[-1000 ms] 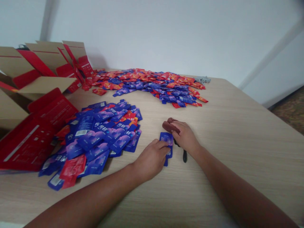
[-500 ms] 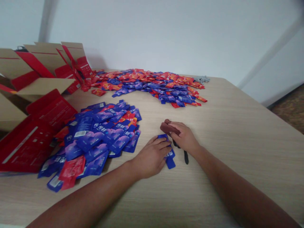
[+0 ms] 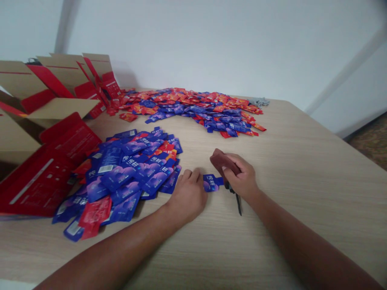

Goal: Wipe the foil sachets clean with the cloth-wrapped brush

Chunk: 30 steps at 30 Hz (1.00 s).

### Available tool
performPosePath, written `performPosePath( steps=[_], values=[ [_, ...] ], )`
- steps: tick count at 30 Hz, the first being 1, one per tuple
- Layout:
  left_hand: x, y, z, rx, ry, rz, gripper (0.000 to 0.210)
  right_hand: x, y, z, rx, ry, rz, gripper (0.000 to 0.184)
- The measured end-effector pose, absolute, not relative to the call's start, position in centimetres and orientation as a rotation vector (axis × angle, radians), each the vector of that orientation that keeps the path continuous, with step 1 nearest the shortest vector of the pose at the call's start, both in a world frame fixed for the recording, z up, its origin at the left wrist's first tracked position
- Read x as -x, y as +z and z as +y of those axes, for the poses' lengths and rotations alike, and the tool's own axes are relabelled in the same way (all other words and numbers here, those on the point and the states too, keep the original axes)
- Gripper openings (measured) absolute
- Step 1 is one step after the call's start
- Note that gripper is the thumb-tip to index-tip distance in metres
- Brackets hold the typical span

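My left hand is closed at the left end of a small blue sachet with white lettering and a purple pattern. The sachet lies sideways, its narrow end pointing right and touching or just under what my right hand holds. My right hand is wrapped round a reddish-brown case that looks like leather. Dark, key-like pieces hang below it, by the palm. Left of my left hand is a heap of blue sachets, with a few red and orange ones among them.
Open red cardboard boxes with tan insides crowd the left side. A long pile of red, orange and blue sachets runs along the table's back. Grey crumpled material lies at its right end. Behind stands a pale wall.
The blue sachet has turned from lengthwise to sideways. My left hand went from lying flat over it to gripping its left end. My right hand's brown case has tilted and shifted slightly right.
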<state>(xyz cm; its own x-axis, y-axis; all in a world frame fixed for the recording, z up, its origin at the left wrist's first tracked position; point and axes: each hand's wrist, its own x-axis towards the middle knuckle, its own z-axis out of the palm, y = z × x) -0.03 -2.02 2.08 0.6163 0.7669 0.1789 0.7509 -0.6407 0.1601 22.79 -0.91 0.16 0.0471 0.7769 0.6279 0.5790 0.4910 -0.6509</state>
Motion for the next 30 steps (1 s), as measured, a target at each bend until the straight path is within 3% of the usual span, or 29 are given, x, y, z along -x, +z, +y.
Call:
performPosePath(
  steps=[4, 8, 18, 25, 30],
  values=[
    [-0.2, 1.7, -1.4, -2.767, 0.358, 1.256, 0.027, -22.0, 0.3, -1.7, 0.966, 0.274, -1.968, 0.049],
    [-0.3, 1.7, -1.5, -2.675, 0.33, 1.298, 0.029, -21.7, -0.2, -1.4, 1.055, 0.332, -2.116, 0.05],
    [-0.2, 2.0, -2.7, -2.619, 0.395, 1.228, 0.021, -22.9, -1.0, 0.2, 1.288, 0.199, -2.076, 0.047],
    [-0.3, 2.3, -3.4, -2.652, 0.419, 1.119, 0.028, -23.0, -1.1, 0.2, 1.322, 0.191, -2.047, 0.048],
    [-0.4, 2.3, -3.5, -2.687, 0.42, 1.104, 0.021, -23.1, -1.0, 0.1, 1.215, 0.194, -2.084, 0.051]
  ],
)
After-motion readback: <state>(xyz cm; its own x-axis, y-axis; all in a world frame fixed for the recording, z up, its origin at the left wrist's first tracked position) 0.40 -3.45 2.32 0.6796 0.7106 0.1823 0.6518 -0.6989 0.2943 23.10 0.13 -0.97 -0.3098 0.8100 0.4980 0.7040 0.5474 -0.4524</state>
